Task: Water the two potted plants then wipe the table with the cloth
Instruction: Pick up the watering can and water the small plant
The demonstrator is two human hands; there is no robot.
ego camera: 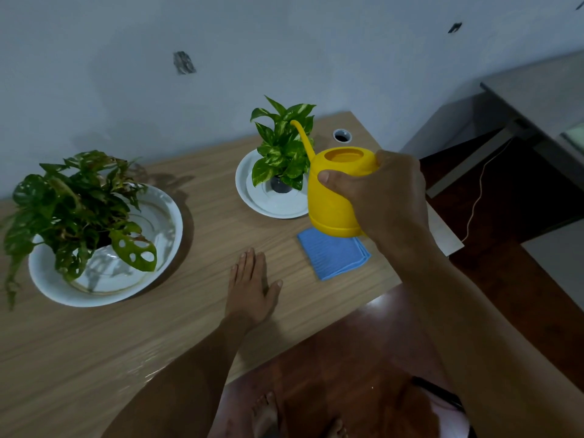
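Note:
My right hand (388,197) grips a yellow watering can (331,200), held above the table with its thin spout reaching into the leaves of the small potted plant (284,150). That plant stands in a white saucer (252,197) at the back right. A larger potted plant with holed leaves (76,210) sits in a wide white dish (164,222) at the left. A folded blue cloth (335,257) lies on the table just below the can. Flat on the wooden table (158,336), palm down with its fingers apart, rests my left hand (252,286), to the left of the cloth.
A round cable hole (342,136) is in the table's back right corner. The table meets a pale wall at the back. A grey metal shelf (505,128) and a thin cord (474,203) stand to the right. My bare feet (265,415) show on the red floor.

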